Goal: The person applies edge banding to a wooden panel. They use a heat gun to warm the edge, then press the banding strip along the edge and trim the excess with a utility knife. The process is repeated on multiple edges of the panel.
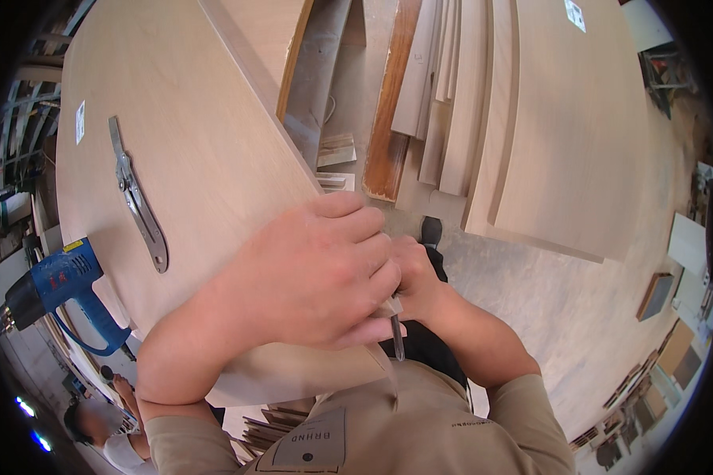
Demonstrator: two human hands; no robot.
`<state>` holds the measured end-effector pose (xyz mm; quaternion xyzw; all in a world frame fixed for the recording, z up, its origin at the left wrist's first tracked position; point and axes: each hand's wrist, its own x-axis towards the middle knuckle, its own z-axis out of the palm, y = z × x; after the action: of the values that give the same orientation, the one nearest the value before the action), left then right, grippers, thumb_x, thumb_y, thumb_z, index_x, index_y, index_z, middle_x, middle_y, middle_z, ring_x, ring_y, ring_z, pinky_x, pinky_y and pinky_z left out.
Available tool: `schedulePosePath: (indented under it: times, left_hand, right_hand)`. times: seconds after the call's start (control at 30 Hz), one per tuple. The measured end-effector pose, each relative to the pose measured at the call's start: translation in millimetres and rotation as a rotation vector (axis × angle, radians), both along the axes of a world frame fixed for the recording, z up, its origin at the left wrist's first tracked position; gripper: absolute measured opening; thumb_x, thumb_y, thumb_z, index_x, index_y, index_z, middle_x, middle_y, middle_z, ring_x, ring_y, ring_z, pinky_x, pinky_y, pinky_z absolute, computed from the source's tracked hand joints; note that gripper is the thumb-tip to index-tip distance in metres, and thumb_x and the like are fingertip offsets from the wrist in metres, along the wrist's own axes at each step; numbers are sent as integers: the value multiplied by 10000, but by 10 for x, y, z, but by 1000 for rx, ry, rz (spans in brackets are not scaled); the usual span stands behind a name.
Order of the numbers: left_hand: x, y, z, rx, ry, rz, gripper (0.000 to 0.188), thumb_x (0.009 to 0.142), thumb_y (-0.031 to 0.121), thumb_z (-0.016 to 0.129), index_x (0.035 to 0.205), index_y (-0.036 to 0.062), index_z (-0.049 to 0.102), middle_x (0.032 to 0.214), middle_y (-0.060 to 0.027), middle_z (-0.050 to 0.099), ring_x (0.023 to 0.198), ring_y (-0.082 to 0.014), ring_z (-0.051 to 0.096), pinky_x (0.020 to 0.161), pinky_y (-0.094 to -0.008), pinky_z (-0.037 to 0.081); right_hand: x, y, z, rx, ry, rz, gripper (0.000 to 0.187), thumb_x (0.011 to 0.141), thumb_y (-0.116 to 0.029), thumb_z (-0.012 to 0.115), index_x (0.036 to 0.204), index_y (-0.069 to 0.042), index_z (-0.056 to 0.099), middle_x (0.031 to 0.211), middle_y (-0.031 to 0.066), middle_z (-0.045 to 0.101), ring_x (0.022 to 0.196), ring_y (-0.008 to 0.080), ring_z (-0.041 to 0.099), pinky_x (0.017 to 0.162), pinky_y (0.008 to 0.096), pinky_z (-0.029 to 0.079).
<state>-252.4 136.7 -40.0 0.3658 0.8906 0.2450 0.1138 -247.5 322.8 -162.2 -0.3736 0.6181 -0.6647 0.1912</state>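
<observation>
My left hand (pixel 317 269) reaches over the near end of a large pale wood panel (pixel 190 103), its fingers curled closed beside its edge. My right hand (pixel 416 277) is closed too, right against the left hand's fingertips. Between and below the two hands, a narrow dark metal tool with a pointed end (pixel 398 339) sticks out toward my body. Its upper part is hidden by the fingers, so I cannot tell which hand grips it. On the panel, left of my hands, lies a long jointed metal hand tool (pixel 139 198) resembling pliers.
A blue heat gun (pixel 67 277) rests at the panel's left edge. To the right, stacked pale boards (pixel 554 134) lie beside a reddish-brown plank (pixel 392 103). Concrete floor (pixel 523 293) shows between. Another person (pixel 123 439) is at the lower left. Wood pieces (pixel 657 297) lie far right.
</observation>
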Motion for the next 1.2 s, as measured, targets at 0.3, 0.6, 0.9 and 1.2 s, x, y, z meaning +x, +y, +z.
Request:
schedulePosePath:
  times: [0.3, 0.6, 0.9, 1.2]
  left_hand:
    - [-120, -142, 39, 261, -107, -76, 445, 787, 493, 722, 865, 63, 640, 794, -72, 564, 784, -294, 556, 777, -423, 469]
    - [-39, -65, -52, 12, 120, 239, 316, 875, 335, 677, 716, 76, 591, 690, -72, 583, 707, -273, 538, 744, -406, 436]
    - [-19, 77, -90, 5, 202, 344, 351, 871, 271, 647, 576, 86, 689, 543, -110, 591, 554, -312, 571, 739, -393, 445]
    - [-3, 141, -155, 0, 224, 371, 395, 886, 302, 618, 582, 54, 667, 578, -145, 607, 628, -338, 616, 781, -408, 469]
  right_hand:
    - [99, -59, 7, -30, -136, 111, 514, 550, -175, 893, 1042, -152, 745, 981, 83, 746, 858, 341, 716, 732, 373, 560]
    - [170, -43, 234, 89, -193, 155, 468, 706, -104, 854, 1148, -121, 702, 1139, 62, 696, 1026, 239, 682, 845, 361, 538]
    - [145, -69, 245, 178, -279, 120, 556, 744, -105, 835, 1260, -89, 628, 1266, 84, 645, 1132, 240, 637, 919, 388, 512]
    - [171, 30, 231, 204, -329, 104, 550, 757, -96, 821, 1266, -70, 616, 1287, 92, 633, 1158, 246, 623, 942, 400, 503]
